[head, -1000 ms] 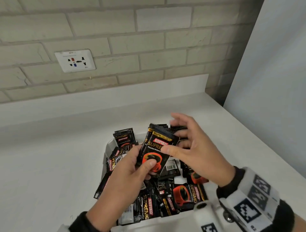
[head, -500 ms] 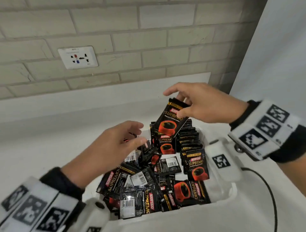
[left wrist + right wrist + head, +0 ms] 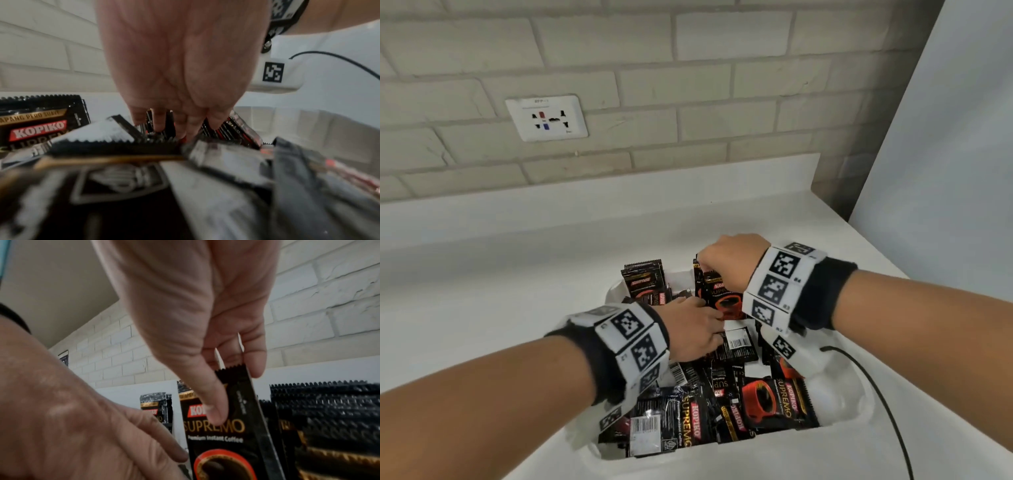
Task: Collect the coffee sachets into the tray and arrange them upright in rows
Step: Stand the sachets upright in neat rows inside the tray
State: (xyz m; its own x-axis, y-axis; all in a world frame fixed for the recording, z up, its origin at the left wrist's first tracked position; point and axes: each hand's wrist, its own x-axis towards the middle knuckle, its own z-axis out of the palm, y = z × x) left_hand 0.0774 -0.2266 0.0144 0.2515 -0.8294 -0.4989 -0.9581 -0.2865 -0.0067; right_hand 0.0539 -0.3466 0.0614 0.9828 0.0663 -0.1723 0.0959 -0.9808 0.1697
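A white tray (image 3: pixel 840 394) on the counter holds a heap of black Kopiko Supremo coffee sachets (image 3: pixel 774 401) lying flat and crossed. At its far end a row of sachets (image 3: pixel 329 410) stands upright. My right hand (image 3: pixel 709 265) pinches the top of one sachet (image 3: pixel 724 301) between thumb and fingers and holds it upright in front of that row; the pinch (image 3: pixel 234 391) is plain in the right wrist view. My left hand (image 3: pixel 698 325) reaches in from the left with straight fingers (image 3: pixel 160 123), which touch the standing sachets beside the held one and grip nothing.
Another sachet (image 3: pixel 643 281) stands at the tray's far left corner. A black cable (image 3: pixel 876 387) runs over the counter right of the tray. A brick wall with a white socket (image 3: pixel 546 118) rises behind, and a pale panel (image 3: pixel 945 171) closes off the right.
My right hand took the sachet over from the left and has lowered it to the upright row at the tray's far end. My left hand, now empty, has reached forward beside it.
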